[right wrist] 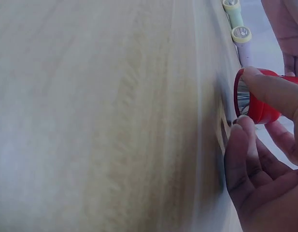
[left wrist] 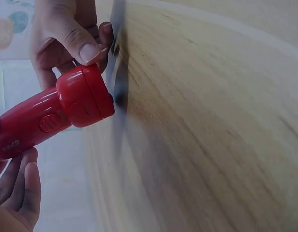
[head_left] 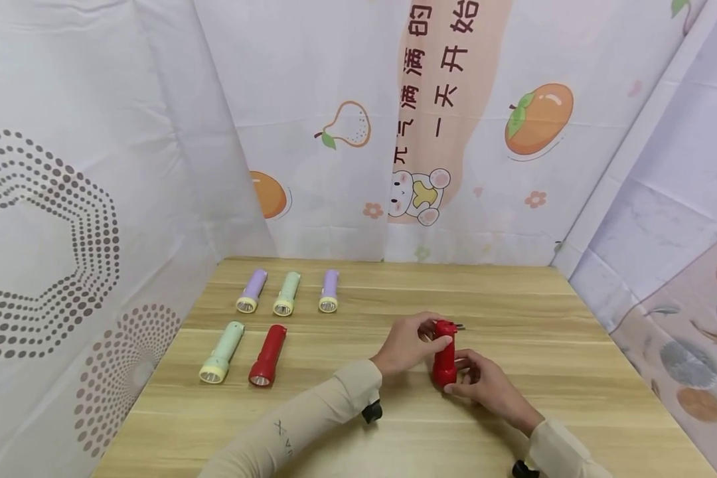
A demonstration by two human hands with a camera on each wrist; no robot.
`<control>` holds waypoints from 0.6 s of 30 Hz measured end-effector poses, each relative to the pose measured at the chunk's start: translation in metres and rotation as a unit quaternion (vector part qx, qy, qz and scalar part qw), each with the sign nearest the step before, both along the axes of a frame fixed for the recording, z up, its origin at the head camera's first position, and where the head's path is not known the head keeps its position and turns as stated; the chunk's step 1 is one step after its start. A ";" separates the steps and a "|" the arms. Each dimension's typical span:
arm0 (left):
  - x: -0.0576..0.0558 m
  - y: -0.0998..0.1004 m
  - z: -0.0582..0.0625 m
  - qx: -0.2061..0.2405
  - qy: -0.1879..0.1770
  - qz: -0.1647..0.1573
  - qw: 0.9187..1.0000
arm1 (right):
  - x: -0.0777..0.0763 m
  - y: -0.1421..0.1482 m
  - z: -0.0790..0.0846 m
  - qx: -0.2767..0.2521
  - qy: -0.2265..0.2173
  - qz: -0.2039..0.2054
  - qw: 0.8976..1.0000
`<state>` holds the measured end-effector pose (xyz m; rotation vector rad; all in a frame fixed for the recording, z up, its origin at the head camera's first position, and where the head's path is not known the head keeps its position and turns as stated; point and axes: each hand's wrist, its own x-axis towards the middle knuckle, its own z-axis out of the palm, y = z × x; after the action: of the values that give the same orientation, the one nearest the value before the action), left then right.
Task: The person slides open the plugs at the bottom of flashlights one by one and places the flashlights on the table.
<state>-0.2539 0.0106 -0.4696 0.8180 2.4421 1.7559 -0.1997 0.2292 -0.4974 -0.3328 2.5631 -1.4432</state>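
A red flashlight [head_left: 445,355] stands nearly upright between my hands, lens end down, with metal plug prongs [head_left: 460,326] jutting right from its top. My left hand [head_left: 407,343] grips the narrow tail end with thumb and fingers. Lower down, my right hand [head_left: 488,384] pinches the wide head between thumb and fingertips. In the left wrist view, a ribbed switch [left wrist: 50,123] shows on the flashlight's body. The right wrist view shows the shiny lens end [right wrist: 243,96] partly behind my right thumb. Whether the head touches the table cannot be made out.
To the left on the wooden table [head_left: 514,299] lie another red flashlight [head_left: 269,355], a green one [head_left: 222,352] and, farther back, a purple one [head_left: 253,290], a green one [head_left: 288,292] and a purple one [head_left: 329,290]. Printed curtains [head_left: 299,79] hang behind and beside the table.
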 end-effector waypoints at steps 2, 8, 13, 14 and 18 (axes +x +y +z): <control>-0.001 0.000 -0.001 0.011 -0.020 0.014 1.000 | 0.001 0.000 0.000 -0.006 -0.003 -0.001 1.000; -0.003 0.001 -0.005 0.029 -0.062 0.043 0.997 | 0.005 -0.001 0.002 -0.010 -0.017 -0.011 1.000; -0.006 0.003 -0.008 0.030 -0.071 0.050 0.996 | 0.006 -0.002 0.001 -0.010 -0.027 -0.016 0.999; -0.006 0.003 -0.008 0.030 -0.070 0.050 0.996 | 0.006 -0.002 0.001 -0.010 -0.029 -0.017 0.999; -0.007 0.004 -0.008 0.028 -0.069 0.046 0.996 | 0.006 -0.001 0.002 -0.002 -0.027 -0.019 0.999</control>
<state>-0.2605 0.0149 -0.4780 0.5751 2.3880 1.8524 -0.1936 0.2286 -0.4954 -0.2431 2.5387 -1.4495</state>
